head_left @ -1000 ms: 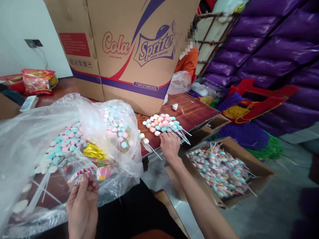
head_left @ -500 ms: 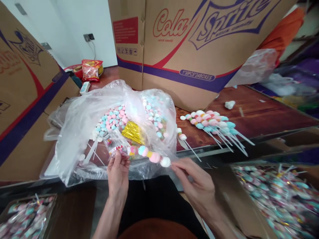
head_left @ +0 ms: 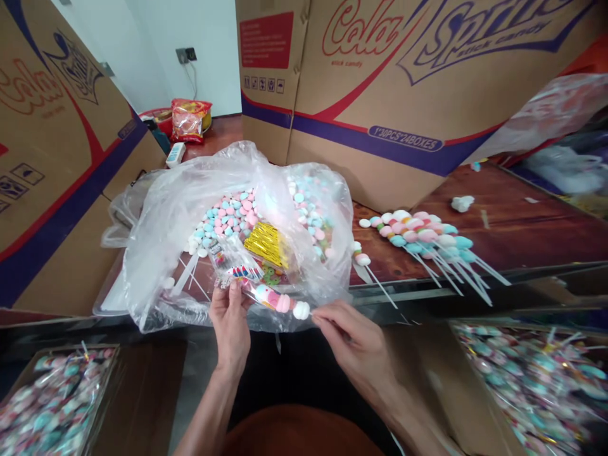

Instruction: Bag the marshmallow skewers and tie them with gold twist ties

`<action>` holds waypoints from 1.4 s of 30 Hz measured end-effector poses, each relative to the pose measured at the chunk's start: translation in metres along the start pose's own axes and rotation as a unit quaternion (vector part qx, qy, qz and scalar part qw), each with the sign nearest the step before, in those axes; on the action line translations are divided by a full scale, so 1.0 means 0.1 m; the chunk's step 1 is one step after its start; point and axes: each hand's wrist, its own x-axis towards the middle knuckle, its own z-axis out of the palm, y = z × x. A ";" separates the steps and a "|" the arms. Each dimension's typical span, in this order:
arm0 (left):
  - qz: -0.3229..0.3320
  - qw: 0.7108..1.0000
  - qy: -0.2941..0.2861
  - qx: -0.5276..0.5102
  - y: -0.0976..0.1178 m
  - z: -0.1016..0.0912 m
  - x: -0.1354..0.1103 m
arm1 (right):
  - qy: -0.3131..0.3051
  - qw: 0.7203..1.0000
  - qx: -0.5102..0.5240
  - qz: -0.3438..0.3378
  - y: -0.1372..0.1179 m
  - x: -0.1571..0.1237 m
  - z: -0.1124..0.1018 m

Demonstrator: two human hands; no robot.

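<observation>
My left hand (head_left: 231, 316) pinches a clear printed wrapper (head_left: 247, 283) between thumb and fingers. A marshmallow skewer (head_left: 284, 304) in pink and white lies partly inside that wrapper, its white end outside. My right hand (head_left: 351, 335) grips the skewer's stick just past the white marshmallow. Beyond my left hand lies a stack of clear wrappers (head_left: 231, 252). Beside the stack is a bundle of gold twist ties (head_left: 266, 244). Loose pink, blue and white marshmallows (head_left: 228, 212) fill an opened plastic bag (head_left: 156, 234).
Several finished marshmallow skewers (head_left: 422, 235) lie on the table (head_left: 513, 244) at the right, with one single skewer (head_left: 363, 259) nearer. Large cardboard boxes (head_left: 361, 95) stand behind and at left. Wrapped skewers fill a left carton (head_left: 52, 392) and a right carton (head_left: 527, 380).
The skewer has moved left into the wrapper, so its far marshmallows are now inside. My right hand has come closer to my left. The view has shifted slightly left.
</observation>
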 end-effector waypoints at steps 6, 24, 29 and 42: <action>0.011 0.999 0.002 0.034 -0.08 -0.01 -0.05 | 0.006 1.000 -0.007 -0.005 -0.03 -0.03 0.21; -0.106 0.991 -0.076 -0.033 -0.13 0.04 -0.19 | -0.005 0.999 0.013 0.035 -0.02 -0.11 0.71; -0.104 0.991 -0.088 -0.013 -0.05 -0.09 -0.05 | -0.094 0.980 0.070 0.162 0.04 -0.22 0.58; -0.095 0.992 -0.081 -0.005 -0.01 -0.27 -0.14 | -0.122 0.948 0.195 0.220 -0.13 0.00 1.04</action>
